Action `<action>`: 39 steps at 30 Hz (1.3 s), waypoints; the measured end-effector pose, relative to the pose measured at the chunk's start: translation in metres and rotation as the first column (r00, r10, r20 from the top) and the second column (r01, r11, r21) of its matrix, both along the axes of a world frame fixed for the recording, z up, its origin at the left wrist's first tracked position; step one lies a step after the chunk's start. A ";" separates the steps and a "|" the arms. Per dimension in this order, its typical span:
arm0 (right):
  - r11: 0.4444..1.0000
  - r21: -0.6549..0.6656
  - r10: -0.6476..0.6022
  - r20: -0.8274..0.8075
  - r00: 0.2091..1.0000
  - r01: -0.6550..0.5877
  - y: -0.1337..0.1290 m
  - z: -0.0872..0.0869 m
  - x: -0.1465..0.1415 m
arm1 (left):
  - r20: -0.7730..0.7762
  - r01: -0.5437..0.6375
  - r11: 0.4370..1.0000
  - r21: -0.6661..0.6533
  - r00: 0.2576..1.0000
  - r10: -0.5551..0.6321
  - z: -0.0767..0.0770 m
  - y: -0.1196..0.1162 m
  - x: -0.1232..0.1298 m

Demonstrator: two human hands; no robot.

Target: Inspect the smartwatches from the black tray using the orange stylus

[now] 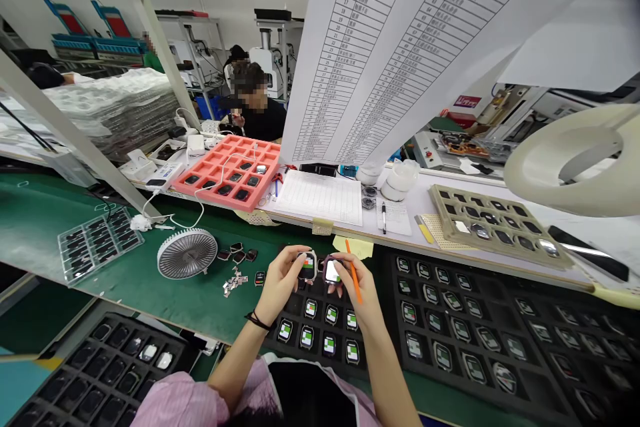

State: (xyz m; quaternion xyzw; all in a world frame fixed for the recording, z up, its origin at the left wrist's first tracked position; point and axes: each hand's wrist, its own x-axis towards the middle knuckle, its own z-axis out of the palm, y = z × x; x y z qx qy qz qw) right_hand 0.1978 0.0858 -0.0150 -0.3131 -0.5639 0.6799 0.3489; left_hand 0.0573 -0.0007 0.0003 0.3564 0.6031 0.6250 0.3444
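Observation:
Between the fingers of my left hand (285, 278) is a light-rimmed smartwatch (307, 267), its screen lit with coloured blocks. My right hand (363, 288) grips a dark-rimmed smartwatch (332, 271) whose screen glows mostly white. An orange stick-like tool (354, 272) is also tucked in the right hand, slanting across its fingers. Both watches are held side by side above a black foam tray (318, 340). Several watches with green and white screens sit in that tray's slots, below my hands. A single watch (260, 278) lies on the green mat, left of my left hand.
A small fan (187, 253) and several loose watch bodies (239, 256) stand left on the mat. More black trays (453, 313) of watches lie right. A pink tray (230, 173) and printed sheet (320, 197) rest on the shelf. Large paper lists (380, 47) hang ahead; a person (257, 103) sits beyond.

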 end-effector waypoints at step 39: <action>1.000 0.016 0.016 -0.076 0.997 -0.015 0.006 -0.010 -0.001 | 0.017 0.025 1.000 0.015 1.000 -0.025 -0.006 0.008 0.005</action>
